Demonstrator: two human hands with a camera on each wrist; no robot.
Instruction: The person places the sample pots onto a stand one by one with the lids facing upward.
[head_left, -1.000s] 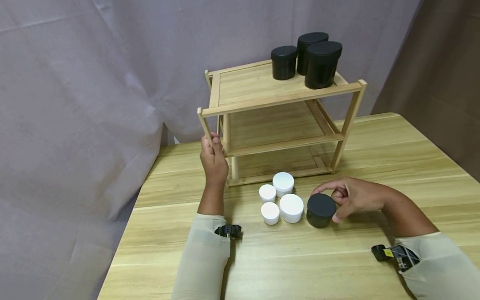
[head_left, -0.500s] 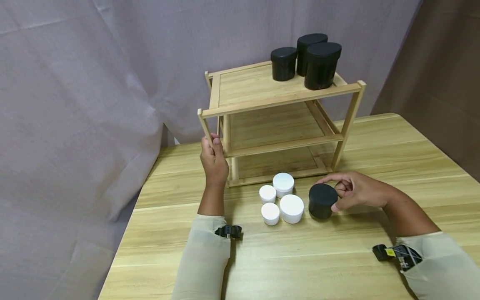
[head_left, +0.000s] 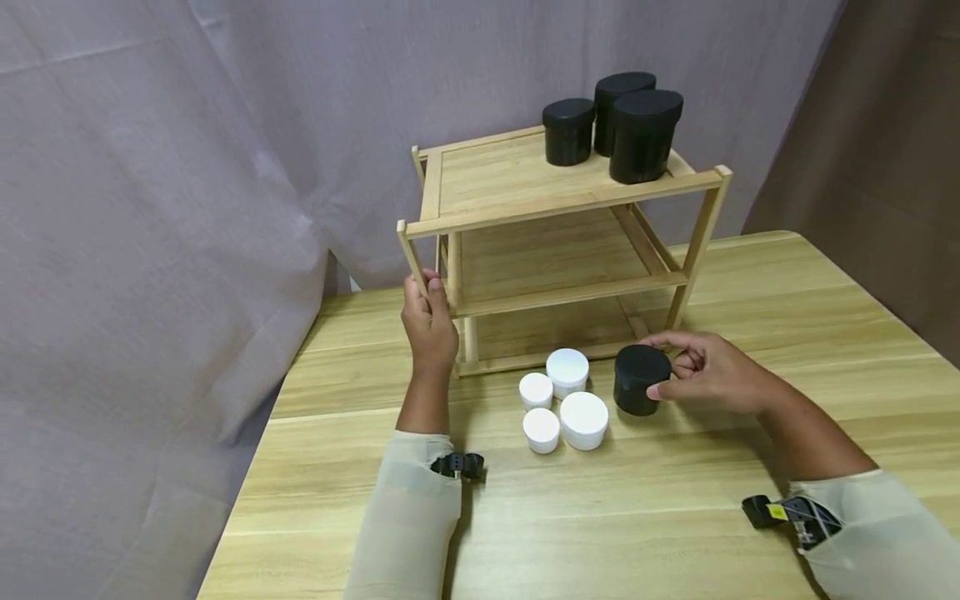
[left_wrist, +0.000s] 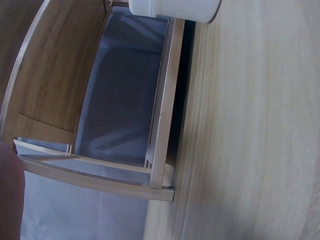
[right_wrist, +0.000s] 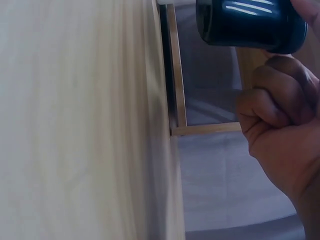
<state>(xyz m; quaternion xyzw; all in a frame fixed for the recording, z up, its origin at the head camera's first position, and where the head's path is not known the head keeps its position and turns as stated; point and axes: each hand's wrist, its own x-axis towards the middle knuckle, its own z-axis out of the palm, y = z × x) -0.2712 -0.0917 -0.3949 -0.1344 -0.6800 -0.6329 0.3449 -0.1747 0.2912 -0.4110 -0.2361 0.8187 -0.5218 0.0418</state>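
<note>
My left hand point(head_left: 431, 329) grips the front left post of a three-tier wooden shelf point(head_left: 577, 297); only part of that hand shows in the left wrist view. A short black lidded jar point(head_left: 637, 385) is pinched between the thumb and fingers of my right hand point(head_left: 712, 371), in front of the shelf's lower right. In the right wrist view the jar point(right_wrist: 250, 22) hangs above the tabletop, the other fingers curled beneath it. Left of it on the table stand several white lidded jars point(head_left: 584, 421), two larger and two smaller.
Three black lidded jars point(head_left: 645, 142) stand at the right of the shelf's top tier. Grey cloth point(head_left: 225, 250) hangs behind the wooden table point(head_left: 600, 517), and a brown curtain point(head_left: 885, 167) hangs on the right.
My right hand has lifted the black jar and moved it away from me, closer to the shelf. The left hand keeps its grip on the post.
</note>
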